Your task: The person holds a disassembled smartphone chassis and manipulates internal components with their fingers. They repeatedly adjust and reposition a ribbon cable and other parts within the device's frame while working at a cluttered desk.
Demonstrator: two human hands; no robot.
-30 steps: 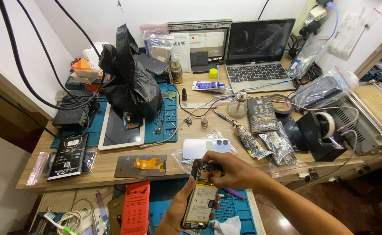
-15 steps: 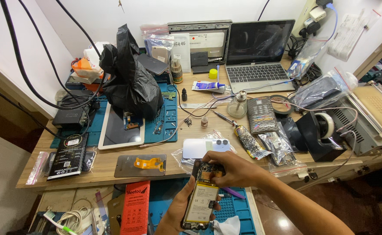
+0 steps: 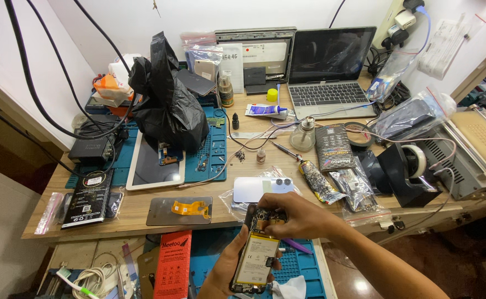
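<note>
Left hand [image 3: 227,271] low at the bottom edge, palm up, wrist coming in from below, fingers curled up around the sides of what it cradles, thumb along the near left edge. Closed in a loose supporting grasp rather than a fist. Right hand [image 3: 302,217] above and slightly right of it, forearm running in bare from the lower right corner, wrist bent down and inward. Knuckles up, fingers bunched and pinched together at the tips, pressing down at the upper end of the held piece. Both hands close together, nearly touching, right over left.
</note>
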